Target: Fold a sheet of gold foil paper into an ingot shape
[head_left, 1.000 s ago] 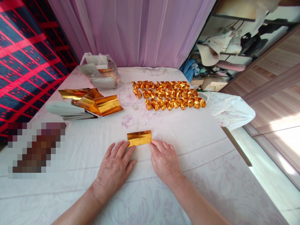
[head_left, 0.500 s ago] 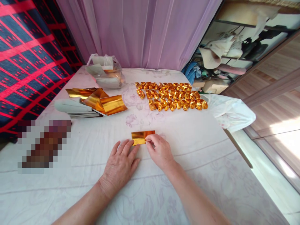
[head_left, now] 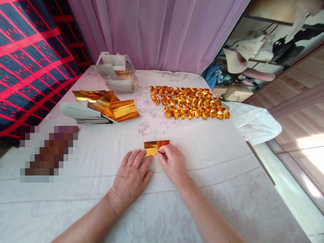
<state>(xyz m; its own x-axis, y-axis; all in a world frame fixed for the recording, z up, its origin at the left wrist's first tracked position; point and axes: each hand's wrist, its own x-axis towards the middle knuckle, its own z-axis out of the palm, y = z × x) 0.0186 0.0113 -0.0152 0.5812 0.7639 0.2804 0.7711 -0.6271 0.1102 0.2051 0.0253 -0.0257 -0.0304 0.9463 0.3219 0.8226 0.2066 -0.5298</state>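
A small folded strip of gold foil paper [head_left: 154, 146] lies on the white sheet [head_left: 207, 162] in front of me. My right hand [head_left: 172, 162] covers its right part, thumb and fingertips pinching its lower edge. Flat on the sheet, my left hand [head_left: 131, 177] has its fingertips touching the strip's lower left corner. Beyond the strip, several folded gold paper ingots [head_left: 188, 102] lie in rows.
A stack of gold and silver foil sheets [head_left: 100, 108] lies at the left, a clear plastic bag of more sheets [head_left: 116, 72] behind it. A pixelated patch [head_left: 48, 152] is at the left. The bed edge runs down the right, with a white bag [head_left: 254, 121] hanging over it.
My right hand has slid left from the strip's right end onto the strip and pinched its lower edge. The left hand stays put. The view has shifted slightly.
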